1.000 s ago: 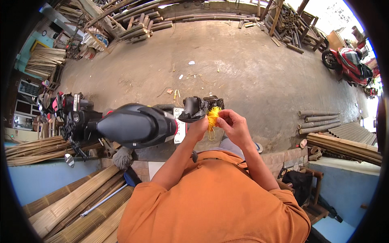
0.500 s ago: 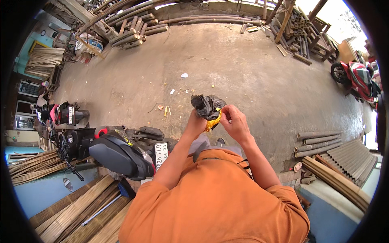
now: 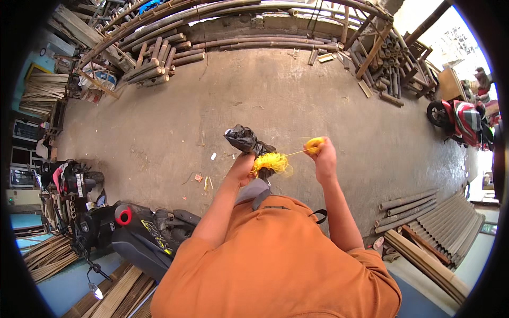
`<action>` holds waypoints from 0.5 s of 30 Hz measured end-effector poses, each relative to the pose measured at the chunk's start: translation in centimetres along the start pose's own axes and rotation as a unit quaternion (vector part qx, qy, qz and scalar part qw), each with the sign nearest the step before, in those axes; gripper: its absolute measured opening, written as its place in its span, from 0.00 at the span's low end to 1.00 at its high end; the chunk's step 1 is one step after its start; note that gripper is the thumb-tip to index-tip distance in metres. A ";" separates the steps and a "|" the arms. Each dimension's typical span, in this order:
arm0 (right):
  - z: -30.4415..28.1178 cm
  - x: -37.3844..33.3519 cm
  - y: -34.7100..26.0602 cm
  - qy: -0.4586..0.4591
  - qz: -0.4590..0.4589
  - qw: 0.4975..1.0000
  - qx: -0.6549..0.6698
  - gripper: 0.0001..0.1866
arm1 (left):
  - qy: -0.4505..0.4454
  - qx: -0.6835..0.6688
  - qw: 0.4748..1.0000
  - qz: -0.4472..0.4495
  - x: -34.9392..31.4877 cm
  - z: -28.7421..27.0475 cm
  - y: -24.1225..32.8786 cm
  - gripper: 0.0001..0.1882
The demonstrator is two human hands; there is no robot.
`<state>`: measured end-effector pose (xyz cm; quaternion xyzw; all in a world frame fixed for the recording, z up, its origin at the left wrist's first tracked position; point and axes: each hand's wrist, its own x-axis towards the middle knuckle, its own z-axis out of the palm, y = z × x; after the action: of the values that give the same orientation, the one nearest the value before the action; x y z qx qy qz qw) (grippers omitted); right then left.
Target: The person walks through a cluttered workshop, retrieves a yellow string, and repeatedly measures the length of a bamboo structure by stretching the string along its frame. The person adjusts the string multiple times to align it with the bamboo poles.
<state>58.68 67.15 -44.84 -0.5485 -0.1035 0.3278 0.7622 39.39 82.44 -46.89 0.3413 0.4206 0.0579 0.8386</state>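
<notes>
My left hand is closed around a crumpled black plastic bag, whose upper end sticks out past my fingers. A loose tangle of yellow string lies against the bag beside that hand; whether my fingers pinch it too is hidden. To the right, at about the same height, my right hand grips a yellow coil, which looks like wound string. One thin yellow strand runs taut between the tangle and the coil. Both hands are held out in front of my orange shirt.
A parked black motorbike stands close on my left. Low on the right lie bamboo poles and corrugated sheets. More poles are stacked along the far wall. Small scraps litter the concrete floor. A red motorbike is at the right.
My right hand has moved right, away from the bag, and the yellow coil now shows in it. The strand has stretched out, and more of the yellow tangle shows. The view has shifted.
</notes>
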 end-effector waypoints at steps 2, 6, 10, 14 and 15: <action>3.3 4.6 -2.7 0.045 0.046 0.989 0.135 0.15 | -0.001 0.009 1.000 -0.029 4.0 -3.0 2.7 0.10; 3.3 14.6 -7.1 -0.009 0.026 0.920 0.390 0.11 | 0.048 -0.069 0.996 0.002 8.8 -7.2 9.3 0.12; 4.2 24.9 -13.0 -0.063 -0.040 0.900 0.430 0.09 | 0.092 -0.253 0.963 0.029 15.3 -12.4 12.9 0.13; 4.8 37.9 -16.8 -0.206 -0.053 0.853 0.476 0.05 | 0.162 -0.245 0.952 0.085 19.9 -14.2 19.4 0.12; 5.2 41.0 -18.4 -0.229 -0.052 0.838 0.492 0.05 | 0.186 -0.227 0.950 0.102 21.2 -14.4 21.3 0.11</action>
<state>94.41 92.91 -34.57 -0.0043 -0.1287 0.4119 0.9021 46.32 114.34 -53.69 0.1659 0.5082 0.2995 0.7903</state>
